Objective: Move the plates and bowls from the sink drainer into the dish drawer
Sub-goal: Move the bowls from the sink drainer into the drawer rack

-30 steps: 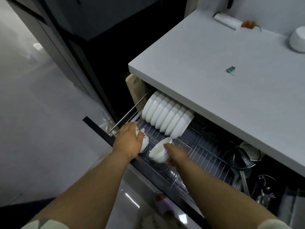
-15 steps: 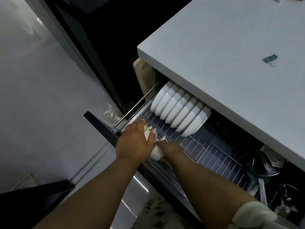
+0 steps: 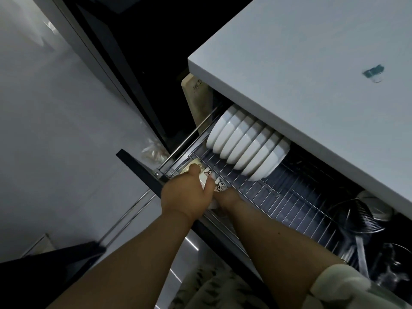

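Since the earlier frame both hands have pushed deeper into the near left corner of the dish drawer [image 3: 289, 197], and the small white bowl the right hand carried a second ago is now almost hidden beneath them. The left hand [image 3: 189, 195], at the centre of the frame, curls its fingers over a patterned bowl [image 3: 219, 186] printed with owl-like figures, gripping it against the wire rack. The right hand [image 3: 227, 197] sits just beside and partly under the left; only its back and wrist show, so I cannot tell whether its fingers are spread or holding anything. A sliver of white [image 3: 214, 205] peeks out between the two wrists.

Up and right of the hands, a row of white bowls [image 3: 247, 146] stands on edge in the rack, tucked under the grey countertop [image 3: 301, 74]. At the right edge of the frame a metal strainer [image 3: 361, 217] lies in the drawer. A pale cutting board [image 3: 196, 101] stands upright at the drawer's far left.
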Action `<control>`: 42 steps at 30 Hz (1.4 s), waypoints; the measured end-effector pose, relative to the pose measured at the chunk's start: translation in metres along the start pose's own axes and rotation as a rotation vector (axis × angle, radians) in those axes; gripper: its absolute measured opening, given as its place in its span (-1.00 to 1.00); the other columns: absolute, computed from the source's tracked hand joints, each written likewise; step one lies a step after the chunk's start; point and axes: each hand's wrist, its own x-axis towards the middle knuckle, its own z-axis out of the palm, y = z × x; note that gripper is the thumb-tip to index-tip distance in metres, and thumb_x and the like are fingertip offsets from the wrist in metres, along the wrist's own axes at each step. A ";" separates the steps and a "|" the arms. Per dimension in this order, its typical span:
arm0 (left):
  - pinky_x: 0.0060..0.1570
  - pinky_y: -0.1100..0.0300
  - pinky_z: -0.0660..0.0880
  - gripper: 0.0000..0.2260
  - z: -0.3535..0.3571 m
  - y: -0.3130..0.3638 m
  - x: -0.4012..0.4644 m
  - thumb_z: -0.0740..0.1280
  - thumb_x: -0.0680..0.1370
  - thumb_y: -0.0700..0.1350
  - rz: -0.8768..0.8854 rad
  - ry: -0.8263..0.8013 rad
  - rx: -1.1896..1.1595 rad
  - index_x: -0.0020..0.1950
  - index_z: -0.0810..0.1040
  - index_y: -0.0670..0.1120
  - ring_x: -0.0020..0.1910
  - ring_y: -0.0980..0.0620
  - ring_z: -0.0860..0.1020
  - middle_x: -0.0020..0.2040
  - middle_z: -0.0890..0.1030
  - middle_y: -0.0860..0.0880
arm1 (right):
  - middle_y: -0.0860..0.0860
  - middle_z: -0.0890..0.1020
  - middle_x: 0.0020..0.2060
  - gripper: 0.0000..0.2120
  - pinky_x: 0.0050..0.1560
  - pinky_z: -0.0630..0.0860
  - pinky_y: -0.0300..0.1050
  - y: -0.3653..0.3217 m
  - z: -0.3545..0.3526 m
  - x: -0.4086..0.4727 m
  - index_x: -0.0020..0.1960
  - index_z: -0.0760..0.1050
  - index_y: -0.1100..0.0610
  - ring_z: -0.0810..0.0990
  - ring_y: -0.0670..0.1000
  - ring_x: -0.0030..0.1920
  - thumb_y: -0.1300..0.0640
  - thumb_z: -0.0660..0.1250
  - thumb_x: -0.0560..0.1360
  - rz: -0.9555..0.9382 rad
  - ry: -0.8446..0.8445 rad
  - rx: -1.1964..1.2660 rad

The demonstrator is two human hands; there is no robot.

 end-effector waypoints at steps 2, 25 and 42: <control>-0.17 0.12 0.49 -0.59 -0.001 0.001 0.000 0.07 0.57 0.20 -0.001 0.009 -0.004 0.23 0.42 -0.04 -0.13 -0.06 0.60 -0.16 0.66 -0.02 | 0.15 0.61 0.06 -0.45 0.01 0.61 0.03 -0.001 -0.006 -0.010 0.18 0.41 0.21 0.64 0.16 0.03 0.06 0.47 0.26 -0.010 0.019 0.004; 0.01 -0.06 0.57 -0.87 -0.026 0.079 -0.056 0.25 0.52 -0.19 -0.001 -0.225 -0.617 -0.16 0.47 0.04 -0.13 -0.13 0.62 -0.23 0.65 -0.11 | 0.09 0.48 -0.42 -0.87 -0.47 0.45 -0.22 0.027 -0.117 -0.166 -0.16 0.37 0.13 0.46 0.02 -0.47 0.20 0.23 0.57 -0.293 0.094 0.447; -0.06 -0.04 0.59 -0.88 0.005 0.263 -0.146 0.24 0.51 -0.16 0.437 -0.506 -0.476 -0.17 0.50 0.04 -0.22 -0.08 0.63 -0.29 0.65 -0.02 | 0.08 0.49 -0.44 -0.95 -0.57 0.39 -0.28 0.149 -0.276 -0.261 -0.07 0.43 0.19 0.45 0.00 -0.49 0.22 0.25 0.56 -0.328 0.433 0.821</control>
